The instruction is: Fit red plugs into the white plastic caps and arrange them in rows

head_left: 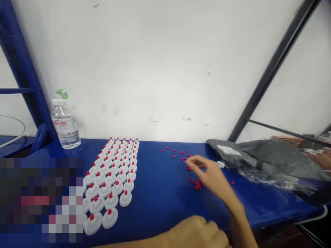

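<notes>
My right hand point(208, 172) reaches over scattered small red caps point(198, 185) on the blue table. Its thumb and index fingertips come together in a pinch beside several of them; whether a cap is between the fingertips cannot be made out. Low in the view, my left hand point(198, 232) is curled into a fist with its knuckles up, hiding whatever may be inside. To the left stand rows of round white lids point(110, 220), each topped with a red tip like the loose caps. The nearest rows are partly covered by a pixelated patch.
A clear water bottle point(66, 129) stands at the back left. Grey plastic bags point(274, 156) and crumpled clear film point(258, 176) lie on the right, with a small white piece point(220, 164) beside them. Slanted frame bars flank the blue table point(157, 182). Another person's hand point(322, 160) shows far right.
</notes>
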`<state>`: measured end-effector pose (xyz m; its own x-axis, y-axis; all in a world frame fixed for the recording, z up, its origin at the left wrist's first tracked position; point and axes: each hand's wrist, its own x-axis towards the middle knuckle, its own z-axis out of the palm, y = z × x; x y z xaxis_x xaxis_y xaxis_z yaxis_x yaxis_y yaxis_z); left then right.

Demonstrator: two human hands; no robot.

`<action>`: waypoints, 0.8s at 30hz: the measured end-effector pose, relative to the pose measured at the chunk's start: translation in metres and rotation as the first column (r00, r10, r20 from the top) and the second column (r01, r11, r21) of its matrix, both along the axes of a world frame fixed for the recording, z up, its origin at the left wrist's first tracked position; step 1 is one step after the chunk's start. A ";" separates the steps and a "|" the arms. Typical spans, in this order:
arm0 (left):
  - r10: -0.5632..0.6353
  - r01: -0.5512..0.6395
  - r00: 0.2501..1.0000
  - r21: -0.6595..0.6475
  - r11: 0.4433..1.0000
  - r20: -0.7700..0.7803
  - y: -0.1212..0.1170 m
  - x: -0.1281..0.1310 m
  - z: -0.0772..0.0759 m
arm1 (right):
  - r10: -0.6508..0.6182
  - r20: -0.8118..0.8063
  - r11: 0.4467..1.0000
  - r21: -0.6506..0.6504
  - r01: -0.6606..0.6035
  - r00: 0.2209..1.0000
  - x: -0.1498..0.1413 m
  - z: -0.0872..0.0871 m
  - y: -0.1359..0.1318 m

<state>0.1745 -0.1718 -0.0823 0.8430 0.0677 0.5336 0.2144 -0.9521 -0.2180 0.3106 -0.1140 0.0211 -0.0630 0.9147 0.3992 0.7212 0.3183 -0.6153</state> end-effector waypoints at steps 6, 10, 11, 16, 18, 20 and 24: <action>0.352 -0.369 0.929 -0.261 0.892 -0.113 0.034 0.001 0.047 | -0.546 0.307 0.828 0.052 0.559 0.780 0.139 -0.021 0.034; 0.463 -0.513 0.858 -0.348 0.785 -0.221 0.045 0.005 0.046 | -0.538 0.359 0.816 -0.002 0.577 0.762 0.163 -0.039 0.035; 0.467 -0.523 0.852 -0.379 0.763 -0.236 0.046 0.005 0.046 | -0.531 0.355 0.821 -0.012 0.571 0.770 0.162 -0.043 0.035; 0.434 -0.499 0.867 -0.456 0.737 -0.246 0.050 0.002 0.048 | -0.495 0.326 0.846 -0.029 0.532 0.805 0.151 -0.049 0.034; 0.411 -0.488 0.873 -0.446 0.750 -0.264 0.052 0.001 0.048 | -0.525 0.275 0.838 0.003 0.545 0.805 0.145 -0.044 0.030; 0.396 -0.480 0.877 -0.433 0.763 -0.273 0.054 0.001 0.047 | -0.562 0.166 0.823 0.015 0.568 0.810 0.139 -0.038 0.022; 0.418 -0.475 0.880 -0.417 0.775 -0.226 0.055 0.001 0.046 | -0.544 -0.070 0.838 -0.004 0.545 0.836 0.129 -0.034 0.001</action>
<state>0.1756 -0.1167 -0.0365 0.7099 0.6580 0.2511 0.6409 -0.7514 0.1571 0.4392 -0.1129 -0.0128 0.4700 0.7874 0.3989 0.7392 -0.1041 -0.6654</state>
